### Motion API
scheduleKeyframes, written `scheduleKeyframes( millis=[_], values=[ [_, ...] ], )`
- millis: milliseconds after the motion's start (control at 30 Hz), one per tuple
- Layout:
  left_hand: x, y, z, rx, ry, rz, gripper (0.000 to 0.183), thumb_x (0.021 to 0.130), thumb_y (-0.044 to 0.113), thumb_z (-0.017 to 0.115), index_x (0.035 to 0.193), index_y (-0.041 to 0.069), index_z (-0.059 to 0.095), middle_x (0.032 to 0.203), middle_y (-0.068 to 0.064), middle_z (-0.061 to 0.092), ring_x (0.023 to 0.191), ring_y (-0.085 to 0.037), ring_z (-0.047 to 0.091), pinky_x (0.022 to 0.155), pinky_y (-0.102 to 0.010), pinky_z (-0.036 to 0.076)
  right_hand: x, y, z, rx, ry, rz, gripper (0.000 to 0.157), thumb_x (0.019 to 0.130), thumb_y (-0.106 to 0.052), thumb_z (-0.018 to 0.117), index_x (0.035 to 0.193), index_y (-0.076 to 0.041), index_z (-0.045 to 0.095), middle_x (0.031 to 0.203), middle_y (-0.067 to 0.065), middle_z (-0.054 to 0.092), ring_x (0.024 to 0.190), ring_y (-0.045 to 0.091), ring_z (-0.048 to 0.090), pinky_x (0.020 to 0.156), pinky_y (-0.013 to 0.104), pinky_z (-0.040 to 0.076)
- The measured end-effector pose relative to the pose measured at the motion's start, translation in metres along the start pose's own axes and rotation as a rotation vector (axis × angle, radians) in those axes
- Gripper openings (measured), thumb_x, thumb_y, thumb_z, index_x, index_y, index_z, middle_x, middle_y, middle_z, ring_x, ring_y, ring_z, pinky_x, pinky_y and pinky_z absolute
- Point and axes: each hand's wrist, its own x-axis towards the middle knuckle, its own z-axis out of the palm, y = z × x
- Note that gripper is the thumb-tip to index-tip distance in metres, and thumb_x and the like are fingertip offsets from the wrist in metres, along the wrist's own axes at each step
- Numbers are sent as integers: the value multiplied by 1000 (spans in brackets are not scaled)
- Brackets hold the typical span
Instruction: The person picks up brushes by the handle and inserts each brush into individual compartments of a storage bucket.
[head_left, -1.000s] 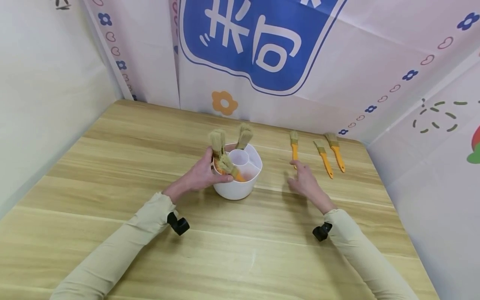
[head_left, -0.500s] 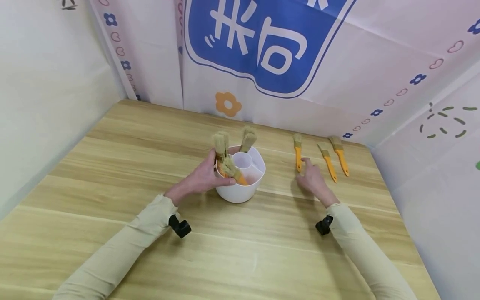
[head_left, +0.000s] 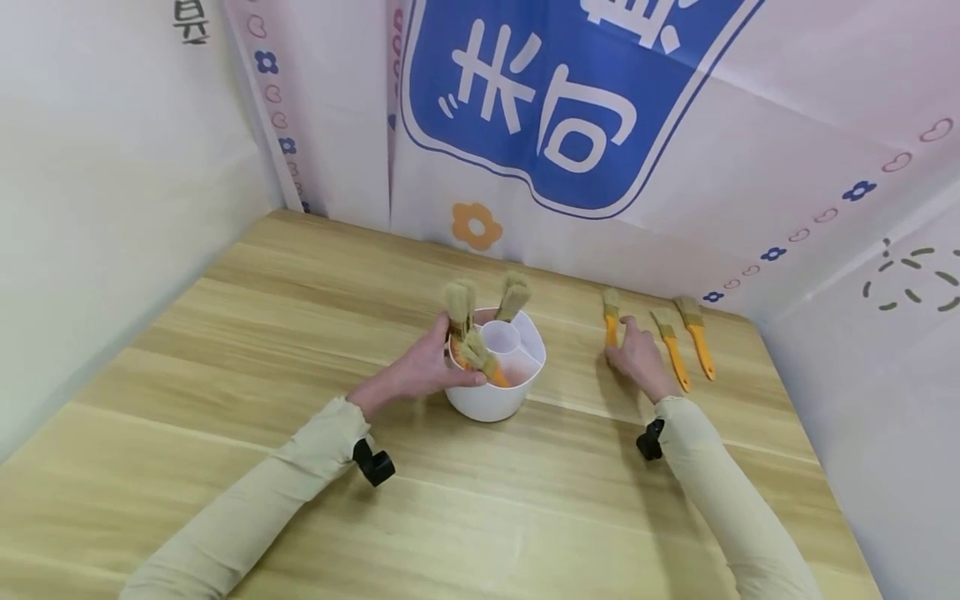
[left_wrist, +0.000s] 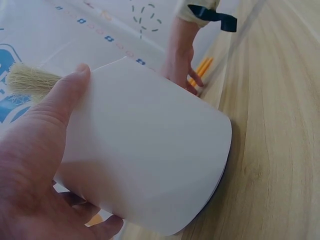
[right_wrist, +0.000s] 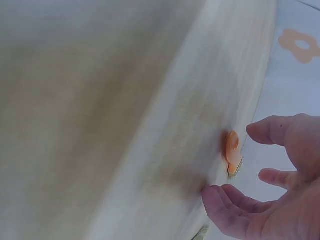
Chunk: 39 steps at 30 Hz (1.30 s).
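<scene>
My left hand (head_left: 416,369) grips the side of a white divided pot (head_left: 487,406), its thumb along the outer wall. Several bristle brushes stand in the pot, bristles up: a cluster (head_left: 461,302) beside my fingers, a tilted one (head_left: 482,354) near the thumb and more (head_left: 514,296) at the back. On the right, my right hand (head_left: 640,360) is spread around a paintbrush (head_left: 611,315) lying on the table. In the right wrist view its orange handle (right_wrist: 232,145) lies between thumb and fingers, with a gap to the thumb.
Two more orange-handled brushes lie just right of my right hand, a middle one (head_left: 672,350) and a far-right one (head_left: 697,337). The wooden table (head_left: 450,517) meets a printed backdrop (head_left: 675,217) behind and white side walls.
My right hand has moved forward along the leftmost loose brush, its thumb side now over the handle's lower end. The left hand keeps its grip on the pot. The head view has shifted slightly.
</scene>
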Motion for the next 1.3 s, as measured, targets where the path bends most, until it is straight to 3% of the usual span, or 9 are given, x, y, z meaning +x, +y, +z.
scheduleKeyframes(
  millis=[133,300,367,533,733,867,1033,1300],
  values=[
    [-3,0,0,1,10,-5,92,73,11,81,143,9,20,152,-3,37,136,-22,36,116,-45,22,13,-5,0,-23,12,-3,64,92,-21,46,147,-1,18,128,39,43,111,49,48,87,54,46],
    [-4,0,0,5,6,5,93,73,13,81,144,12,20,152,-2,36,137,-22,35,116,-45,22,28,-8,-2,-46,32,9,63,92,-20,45,147,-1,20,118,36,51,90,39,54,66,42,48],
    [-5,0,0,10,8,-5,94,73,15,81,144,11,19,152,-1,37,137,-22,35,116,-45,22,33,-9,-4,-35,35,8,63,92,-19,44,147,0,21,120,35,51,88,38,54,66,41,48],
    [-10,2,1,44,16,-49,95,72,20,82,143,9,20,149,-4,38,135,-22,37,115,-46,25,41,-6,-5,19,33,-18,62,92,-18,41,146,4,20,129,35,47,97,38,53,82,48,48],
    [-14,5,1,56,15,-70,94,72,22,83,142,9,22,148,-7,40,135,-24,38,114,-45,26,48,-6,-4,27,23,-28,63,90,-14,40,146,5,18,120,35,53,84,35,55,65,40,47],
    [-15,6,0,90,28,-118,93,72,28,83,140,6,23,145,-11,40,133,-26,39,112,-46,31,57,-10,-8,-4,22,-15,65,89,-14,40,147,3,17,132,36,45,93,40,54,69,45,48],
    [-12,6,1,89,25,-85,95,72,27,83,143,11,22,149,-3,39,135,-22,38,113,-46,28,66,-13,-11,-3,20,2,65,88,-12,38,147,4,16,134,37,43,84,36,49,66,43,44],
    [-14,5,1,80,30,-92,95,71,25,84,144,21,23,149,4,39,135,-17,38,115,-45,25,76,-13,-10,-18,22,29,65,86,-14,38,146,4,19,138,36,38,119,52,43,93,59,43]
  ],
)
